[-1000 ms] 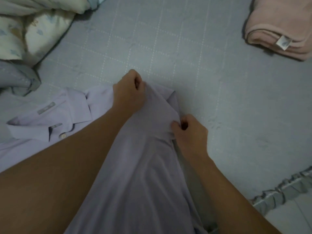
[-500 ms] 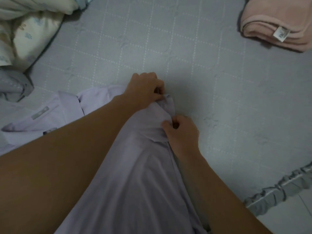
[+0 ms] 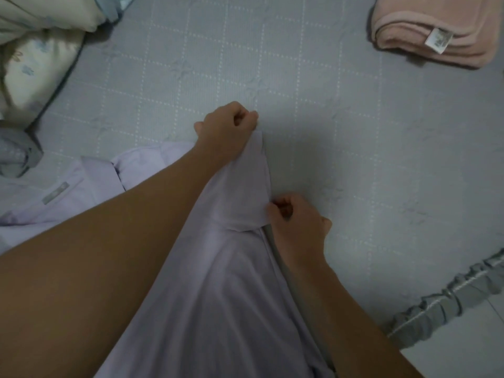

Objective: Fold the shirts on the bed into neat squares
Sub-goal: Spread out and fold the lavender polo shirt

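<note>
A pale lilac collared shirt (image 3: pixel 218 282) lies on the grey quilted bed (image 3: pixel 354 159), its collar and label at the left, its body running toward me. My left hand (image 3: pixel 226 129) grips the far corner of a folded-over sleeve or side panel, fingers curled round the cloth. My right hand (image 3: pixel 297 222) pinches the near edge of the same fold, about a hand's length closer to me. The panel is stretched between the two hands along the shirt's right side. My left forearm hides the shirt's middle.
A folded pink garment (image 3: pixel 436 31) with a white tag lies at the far right. A floral pillow (image 3: pixel 35 64) and a bunched grey cloth (image 3: pixel 16 156) sit at the left. The bed's ruffled edge (image 3: pixel 450 296) runs at the lower right.
My left hand has carried the cloth's far corner farther away and to the right, pulling the fold out longer and straighter. My right hand kept its pinch and shifted slightly right.
</note>
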A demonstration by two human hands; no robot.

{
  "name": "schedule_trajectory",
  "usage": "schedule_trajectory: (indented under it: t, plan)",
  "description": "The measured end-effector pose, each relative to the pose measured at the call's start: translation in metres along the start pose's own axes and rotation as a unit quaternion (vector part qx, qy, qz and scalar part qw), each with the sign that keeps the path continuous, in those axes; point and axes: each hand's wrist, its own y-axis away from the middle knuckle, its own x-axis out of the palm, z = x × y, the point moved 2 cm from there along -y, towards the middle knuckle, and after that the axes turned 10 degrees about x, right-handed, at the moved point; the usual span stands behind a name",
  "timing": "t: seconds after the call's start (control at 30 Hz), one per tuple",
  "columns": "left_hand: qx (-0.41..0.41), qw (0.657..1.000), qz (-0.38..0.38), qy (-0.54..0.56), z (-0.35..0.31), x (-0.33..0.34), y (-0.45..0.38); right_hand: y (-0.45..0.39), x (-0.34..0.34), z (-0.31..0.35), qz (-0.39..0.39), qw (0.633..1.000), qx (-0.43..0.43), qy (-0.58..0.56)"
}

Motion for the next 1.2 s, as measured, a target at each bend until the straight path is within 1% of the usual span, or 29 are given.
schedule_trajectory:
  t: [0.03, 0.1, 0.17, 0.2, 0.3, 0.4, 0.43, 0.5, 0.53, 0.57, 0.6, 0.63, 0.67, 0.7, 0.73, 0.77, 0.83, 0.9, 1.0, 1.1, 1.13, 1.2]
  plan:
    - [0.006, 1.0, 0.008, 0.001, 0.003, -0.002, 0.003, 0.002, -0.001, -0.001, -0.008, 1.0, 0.008, 0.001]
    - [0.035, 0.996, 0.063, -0.044, 0.008, -0.005, 0.008, 0.006, -0.001, -0.003, -0.011, 0.999, 0.028, 0.018]
    - [0.071, 0.988, 0.111, -0.08, 0.007, -0.008, 0.009, 0.01, 0.0, -0.005, 0.008, 0.998, 0.047, 0.047]
    - [0.085, 0.988, 0.11, -0.075, 0.004, -0.008, 0.006, 0.012, 0.001, -0.005, 0.02, 0.997, 0.048, 0.056]
    - [0.078, 0.994, 0.072, -0.034, -0.009, -0.004, 0.003, 0.012, 0.002, -0.007, 0.041, 0.998, 0.037, 0.027]
    - [0.04, 0.996, 0.055, -0.05, -0.008, 0.005, 0.01, 0.013, 0.001, -0.007, 0.03, 0.999, 0.031, -0.012]
    - [0.033, 0.997, 0.032, -0.057, -0.004, 0.005, 0.015, 0.015, 0.0, -0.007, 0.028, 0.999, 0.027, -0.009]
    - [0.024, 0.997, -0.054, -0.047, 0.003, 0.001, 0.032, 0.021, -0.002, -0.007, 0.015, 1.0, 0.011, 0.002]
    - [0.021, 0.994, -0.096, -0.042, 0.008, -0.003, 0.045, 0.025, -0.002, -0.008, -0.011, 1.0, -0.011, 0.002]
    - [0.02, 0.991, -0.126, -0.046, 0.016, -0.006, 0.061, 0.033, -0.001, -0.006, -0.056, 0.997, -0.06, 0.002]
    - [0.019, 0.988, -0.139, -0.059, 0.026, -0.009, 0.08, 0.043, 0.002, -0.003, -0.098, 0.987, -0.128, 0.006]
    - [0.014, 0.987, -0.138, -0.078, 0.039, -0.01, 0.101, 0.055, 0.008, 0.003, -0.106, 0.973, -0.201, 0.027]
    - [0.003, 0.988, -0.124, -0.096, 0.053, -0.011, 0.125, 0.067, 0.02, 0.006, -0.079, 0.955, -0.282, 0.056]
    - [-0.011, 0.988, -0.102, -0.113, 0.068, -0.01, 0.151, 0.079, 0.035, 0.007, -0.036, 0.935, -0.339, 0.097]
    - [-0.028, 0.988, -0.077, -0.129, 0.085, -0.009, 0.18, 0.086, 0.048, 0.002, 0.005, 0.917, -0.371, 0.147]
    - [-0.048, 0.987, -0.053, -0.142, 0.101, -0.008, 0.209, 0.086, 0.055, -0.005, 0.031, 0.905, -0.372, 0.203]
    - [-0.106, 0.98, -0.013, -0.167, 0.135, -0.011, 0.27, 0.07, 0.057, -0.029, 0.04, 0.894, -0.321, 0.31]
    - [-0.16, 0.969, 0.01, -0.187, 0.168, -0.02, 0.329, 0.053, 0.047, -0.051, 0.001, 0.89, -0.268, 0.37]
    - [-0.217, 0.954, 0.018, -0.204, 0.215, -0.049, 0.403, 0.048, 0.043, -0.048, -0.053, 0.904, -0.203, 0.372]
    - [-0.233, 0.951, 0.016, -0.201, 0.253, -0.08, 0.449, 0.068, 0.059, -0.031, -0.083, 0.928, -0.164, 0.323]
    - [-0.242, 0.95, 0.0, -0.195, 0.264, -0.091, 0.457, 0.078, 0.066, -0.025, -0.093, 0.938, -0.148, 0.3]
    - [-0.265, 0.945, -0.061, -0.181, 0.283, -0.112, 0.464, 0.103, 0.085, -0.01, -0.124, 0.949, -0.131, 0.26]
